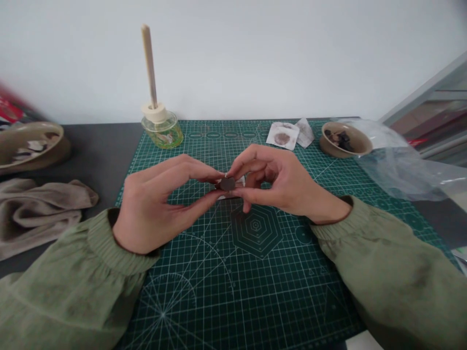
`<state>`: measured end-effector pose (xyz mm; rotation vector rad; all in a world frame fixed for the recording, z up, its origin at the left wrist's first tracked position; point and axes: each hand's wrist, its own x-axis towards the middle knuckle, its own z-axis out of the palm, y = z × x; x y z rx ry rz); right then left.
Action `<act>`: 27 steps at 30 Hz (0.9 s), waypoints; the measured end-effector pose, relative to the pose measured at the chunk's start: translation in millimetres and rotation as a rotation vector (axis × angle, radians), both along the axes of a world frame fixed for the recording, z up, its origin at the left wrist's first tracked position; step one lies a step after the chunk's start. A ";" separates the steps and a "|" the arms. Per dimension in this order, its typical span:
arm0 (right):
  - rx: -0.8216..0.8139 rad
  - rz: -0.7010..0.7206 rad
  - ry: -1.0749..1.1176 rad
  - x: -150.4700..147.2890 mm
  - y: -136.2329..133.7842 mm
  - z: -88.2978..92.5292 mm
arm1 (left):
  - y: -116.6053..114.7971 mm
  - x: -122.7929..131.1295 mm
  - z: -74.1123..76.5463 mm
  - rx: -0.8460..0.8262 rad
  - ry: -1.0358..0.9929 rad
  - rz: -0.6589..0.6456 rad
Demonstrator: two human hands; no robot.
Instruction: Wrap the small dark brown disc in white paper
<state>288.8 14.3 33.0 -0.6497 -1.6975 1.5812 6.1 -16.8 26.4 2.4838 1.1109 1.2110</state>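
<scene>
Both hands meet above the middle of a green cutting mat point(204, 291). My left hand point(156, 206) pinches a small dark flat piece point(227, 184) between thumb and forefinger. My right hand point(273, 180) also pinches at that piece, with a scrap of white wrapper or paper point(239, 183) showing beside it. Whether the white scrap is attached to the dark piece is unclear. Both sleeves are olive green.
A glass diffuser bottle point(163, 130) with a tall stick stands at the mat's back left. A torn white packet point(284, 134) and a brown bowl point(359, 144) of dark pieces sit back right, beside a clear plastic bag point(401, 170). A cloth point(36, 209) and another bowl point(25, 136) lie left.
</scene>
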 end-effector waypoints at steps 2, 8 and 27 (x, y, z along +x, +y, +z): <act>-0.003 0.002 0.012 0.5 -1.4 0.4 | -1.7 -0.5 1.1 0.005 0.005 0.005; -0.004 -0.001 0.027 0.8 -3.6 4.2 | -4.7 -4.2 3.0 0.062 0.007 0.008; -0.002 0.043 0.109 -2.6 0.4 2.4 | 2.7 -3.5 1.0 0.183 -0.003 -0.101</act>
